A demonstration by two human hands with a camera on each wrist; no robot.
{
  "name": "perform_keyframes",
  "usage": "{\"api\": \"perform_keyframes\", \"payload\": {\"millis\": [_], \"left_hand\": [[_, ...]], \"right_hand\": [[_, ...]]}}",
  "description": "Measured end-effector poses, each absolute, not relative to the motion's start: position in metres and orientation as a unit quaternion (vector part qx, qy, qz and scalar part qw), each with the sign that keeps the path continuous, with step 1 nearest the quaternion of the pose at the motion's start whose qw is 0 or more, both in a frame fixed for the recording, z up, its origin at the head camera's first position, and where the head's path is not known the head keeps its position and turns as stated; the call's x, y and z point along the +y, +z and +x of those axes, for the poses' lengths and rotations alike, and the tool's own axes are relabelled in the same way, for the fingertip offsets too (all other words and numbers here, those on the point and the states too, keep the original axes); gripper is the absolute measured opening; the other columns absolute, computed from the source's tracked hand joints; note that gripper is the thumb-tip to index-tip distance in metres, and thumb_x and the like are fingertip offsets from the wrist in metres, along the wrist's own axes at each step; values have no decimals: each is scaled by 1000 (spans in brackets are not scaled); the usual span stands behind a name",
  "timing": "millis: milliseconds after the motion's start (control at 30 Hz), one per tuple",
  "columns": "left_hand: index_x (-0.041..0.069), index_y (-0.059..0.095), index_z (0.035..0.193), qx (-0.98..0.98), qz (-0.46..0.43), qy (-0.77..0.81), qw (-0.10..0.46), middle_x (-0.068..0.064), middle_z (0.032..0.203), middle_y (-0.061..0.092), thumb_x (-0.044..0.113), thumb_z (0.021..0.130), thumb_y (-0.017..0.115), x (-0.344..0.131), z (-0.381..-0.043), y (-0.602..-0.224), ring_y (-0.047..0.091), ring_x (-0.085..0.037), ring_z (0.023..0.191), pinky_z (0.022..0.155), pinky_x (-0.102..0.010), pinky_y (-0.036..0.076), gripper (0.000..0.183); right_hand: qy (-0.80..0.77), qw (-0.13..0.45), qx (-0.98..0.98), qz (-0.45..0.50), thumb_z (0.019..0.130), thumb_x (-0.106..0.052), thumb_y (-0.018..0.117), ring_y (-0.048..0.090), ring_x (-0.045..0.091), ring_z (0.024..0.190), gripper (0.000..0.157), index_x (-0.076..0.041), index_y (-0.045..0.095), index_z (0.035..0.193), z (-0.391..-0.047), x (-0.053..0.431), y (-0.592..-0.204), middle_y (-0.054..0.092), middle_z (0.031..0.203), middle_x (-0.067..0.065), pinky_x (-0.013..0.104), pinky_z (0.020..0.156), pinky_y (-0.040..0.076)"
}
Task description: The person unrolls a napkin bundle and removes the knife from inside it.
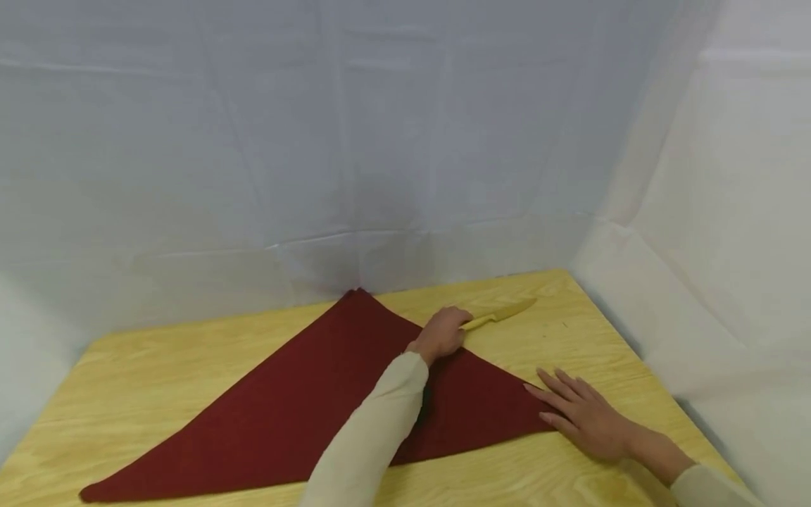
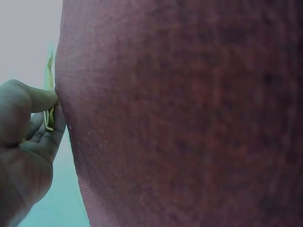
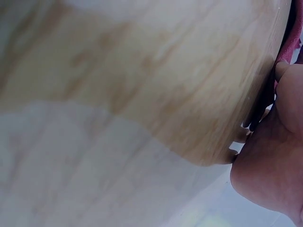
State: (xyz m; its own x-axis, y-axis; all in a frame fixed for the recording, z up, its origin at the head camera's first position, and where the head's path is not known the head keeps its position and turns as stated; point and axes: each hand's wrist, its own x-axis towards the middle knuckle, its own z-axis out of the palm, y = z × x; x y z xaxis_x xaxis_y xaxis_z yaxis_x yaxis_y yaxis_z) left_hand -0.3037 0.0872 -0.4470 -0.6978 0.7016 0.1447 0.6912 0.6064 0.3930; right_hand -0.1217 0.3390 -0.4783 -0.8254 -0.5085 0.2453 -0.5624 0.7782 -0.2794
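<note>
A dark red cloth (image 1: 272, 401), folded into a triangle, lies on the wooden table with its peak toward the back wall. My left hand (image 1: 441, 332) reaches across the cloth and pinches the handle of a golden knife (image 1: 507, 310) just past the cloth's right slanting edge. The blade points right and away. In the left wrist view, the thumb and fingers of the left hand (image 2: 28, 137) close on the golden handle (image 2: 49, 116), beside the cloth (image 2: 180, 113). My right hand (image 1: 589, 415) rests with spread fingers on the cloth's right corner; its fingertips are mostly hidden in the right wrist view.
The yellow wood-grain table (image 1: 158, 366) ends at a back edge against a pale hanging sheet (image 1: 405, 141). Another white sheet (image 1: 741, 211) borders the right side. The left forearm's cream sleeve (image 1: 374, 429) crosses over the cloth and hides part of it.
</note>
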Motion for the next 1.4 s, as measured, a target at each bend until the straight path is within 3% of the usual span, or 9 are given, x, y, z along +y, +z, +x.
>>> {"api": "perform_keyframes", "payload": {"millis": [400,667,1400], "left_hand": [[-1,54,133,879,338,321,99,-12,133,55,-9,88,51,80,-309,-451,47,-26,126,100,-37,42,46],[2,62,125,880,296,362,82,-10,123,62,-2,88,59,79,-308,-452,57,-25,114,92,-37,48,37],[2,68,117,871,371,322,10,-11,116,64,1,90,54,76,-314,-462,58,-26,108,91,-37,48,30]], "right_hand": [[175,72,-944,271,100,-20,51,31,51,129,44,-16,46,144,-121,337,-480,36,147,20,67,93,29],[178,73,-943,271,101,-19,50,30,51,130,44,-16,46,144,-122,340,-482,35,148,19,67,93,29],[201,40,-945,254,102,-21,46,25,50,133,44,-17,43,146,-119,340,-478,31,151,18,69,95,23]]}}
